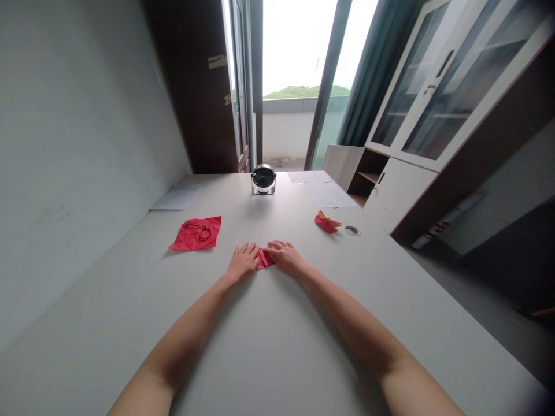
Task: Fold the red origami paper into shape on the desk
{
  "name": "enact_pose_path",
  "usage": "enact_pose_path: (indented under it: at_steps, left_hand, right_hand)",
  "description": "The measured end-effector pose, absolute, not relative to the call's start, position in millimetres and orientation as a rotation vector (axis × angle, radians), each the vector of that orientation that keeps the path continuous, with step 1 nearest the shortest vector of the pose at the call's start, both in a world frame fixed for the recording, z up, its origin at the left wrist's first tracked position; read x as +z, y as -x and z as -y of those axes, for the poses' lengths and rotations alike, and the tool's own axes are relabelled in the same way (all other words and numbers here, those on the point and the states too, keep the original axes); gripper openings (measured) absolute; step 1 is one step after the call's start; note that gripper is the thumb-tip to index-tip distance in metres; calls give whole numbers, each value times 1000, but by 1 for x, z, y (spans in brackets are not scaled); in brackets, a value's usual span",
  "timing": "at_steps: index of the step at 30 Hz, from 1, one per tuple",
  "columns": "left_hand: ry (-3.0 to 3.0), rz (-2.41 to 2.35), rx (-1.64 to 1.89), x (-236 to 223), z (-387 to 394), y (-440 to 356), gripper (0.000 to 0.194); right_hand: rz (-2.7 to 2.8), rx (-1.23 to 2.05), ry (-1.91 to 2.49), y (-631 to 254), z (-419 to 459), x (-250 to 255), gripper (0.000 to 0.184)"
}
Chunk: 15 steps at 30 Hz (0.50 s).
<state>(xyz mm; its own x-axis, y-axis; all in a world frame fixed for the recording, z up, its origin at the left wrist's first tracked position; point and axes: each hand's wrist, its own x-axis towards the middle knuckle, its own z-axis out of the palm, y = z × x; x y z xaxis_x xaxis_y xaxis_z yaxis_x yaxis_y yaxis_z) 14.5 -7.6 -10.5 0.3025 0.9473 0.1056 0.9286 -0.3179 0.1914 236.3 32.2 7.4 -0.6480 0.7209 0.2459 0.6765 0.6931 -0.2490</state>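
Forearms [195,323] reached across the white desk [269,358] to a small folded red paper [266,259], which lay flat between the 2 hands. The left hand [243,263] lay palm down over its left edge, that grip unclenched. The right hand [285,256] bent its fingers over the other side; whether that grip pinched the paper, I cannot tell. The step in hand looked like pressing down a fold; the next move, I judged, called for holding the left side steady while firming the crease.

Left of the hands, a creased red sheet [213,224] carried a looped black cord [200,233]. On the right lay a round hole [352,230] in the desk, with a red-and-orange paper piece [327,223] just beside it. Farther back stood a round metal device [263,179], with loose papers [332,195] to its right.

Beyond, a cabinet [399,138] had its glass doors shut, contents unclear; below, an open cupboard [368,174] showed a brown shelf, its interior too dark to read.
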Motion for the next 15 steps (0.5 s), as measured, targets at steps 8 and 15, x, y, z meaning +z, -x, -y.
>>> enact_pose_path:
  at_steps: [8, 15]
  left_hand:
    - [-2406, -1836, 325, -8, 6, -13, 49]
    - [-2337, -1918, 351, -5, 3, -9, 49]
  right_hand:
    - [2523, 207, 1057, -240, -40, 4, 33]
    - [2501, 192, 1024, -242, -40, 3, 30]
